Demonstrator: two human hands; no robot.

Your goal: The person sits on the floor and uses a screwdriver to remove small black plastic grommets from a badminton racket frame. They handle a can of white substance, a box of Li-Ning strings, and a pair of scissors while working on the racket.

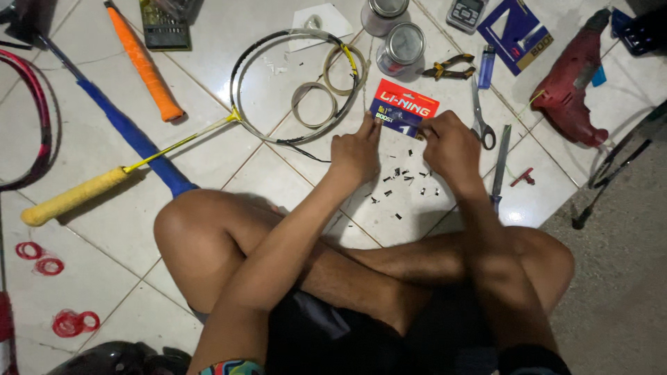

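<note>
A person sits cross-legged on a white tiled floor [104, 278], knees filling the lower middle of the view. Toward ten o'clock lies an unstrung racket [208, 128] with a yellow grip, its hoop up near twelve o'clock; a blue-handled racket [125, 128] crosses under its shaft, and an orange-gripped handle [144, 62] lies beside that at eleven o'clock. A red power drill [573, 83] lies at two o'clock, well apart from the hands. Two coils of string [330, 87] sit inside and beside the hoop, with two metal cans [396, 31] just past them at twelve o'clock. Scissors [479, 114] and yellow-handled pliers [448, 67] lie at one o'clock.

Just ahead of the knees, both hands hold a small red and blue packet [401, 107]. The left hand [356, 154] pinches its lower left corner, fingers curled narrow. The right hand [451, 146] grips the lower right corner, also closed tight on it. The packet rests low over the floor, near the centre. Below the hands, small black grommets [406, 182] are scattered on the tile. Red rings [40, 257] lie far off at eight o'clock.
</note>
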